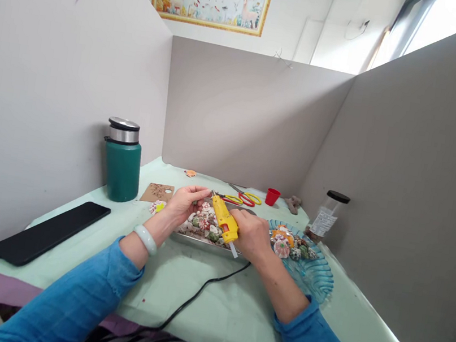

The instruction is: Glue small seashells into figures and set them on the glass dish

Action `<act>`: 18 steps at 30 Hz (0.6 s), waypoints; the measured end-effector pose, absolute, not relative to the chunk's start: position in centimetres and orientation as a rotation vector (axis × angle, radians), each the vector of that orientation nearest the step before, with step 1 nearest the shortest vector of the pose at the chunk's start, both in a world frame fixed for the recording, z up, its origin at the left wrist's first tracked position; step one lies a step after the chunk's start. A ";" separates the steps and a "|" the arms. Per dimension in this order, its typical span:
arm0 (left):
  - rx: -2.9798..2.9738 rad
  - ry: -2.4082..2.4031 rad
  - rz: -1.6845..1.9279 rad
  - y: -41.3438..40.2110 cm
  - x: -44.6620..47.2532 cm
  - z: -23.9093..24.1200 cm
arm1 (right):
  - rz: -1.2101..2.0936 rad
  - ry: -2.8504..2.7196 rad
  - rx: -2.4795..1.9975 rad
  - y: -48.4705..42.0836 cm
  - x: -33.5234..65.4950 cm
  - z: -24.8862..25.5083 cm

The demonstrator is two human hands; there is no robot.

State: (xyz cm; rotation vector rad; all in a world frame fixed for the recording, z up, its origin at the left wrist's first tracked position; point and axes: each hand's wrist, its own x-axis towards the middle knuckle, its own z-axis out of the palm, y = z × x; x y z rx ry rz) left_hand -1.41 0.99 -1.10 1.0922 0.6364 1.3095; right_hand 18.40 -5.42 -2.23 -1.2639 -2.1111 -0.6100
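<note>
My right hand [253,235] grips a yellow hot glue gun [224,219], nozzle aimed up and left toward my left hand. My left hand [185,203] is pinched closed on a small object I cannot make out, right at the gun's tip. Both hands hover over a metal tray [196,239] filled with several coloured shells. The gun's black cord [197,294] trails toward me across the pale green table cover.
A blue glass dish [315,273] with shells lies at right, beside a black-lidded jar [327,214]. Red-and-yellow scissors [243,198] and a red cup [272,196] sit behind the tray. A green flask [122,162], brown card [157,192] and black phone [49,230] are left. Grey partitions enclose the desk.
</note>
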 end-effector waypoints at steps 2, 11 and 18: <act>1.087 0.635 1.321 1.0 -1.4 -1.1 | -0.605 -2.091 -1.285 -5.4 18.5 -2.2; 1.110 0.630 1.314 1.0 -1.5 -1.1 | -0.601 -2.102 -1.276 -5.6 18.4 -2.1; 1.096 0.635 1.337 0.8 -1.5 -0.9 | -0.560 -2.076 -1.275 -5.5 18.5 -2.1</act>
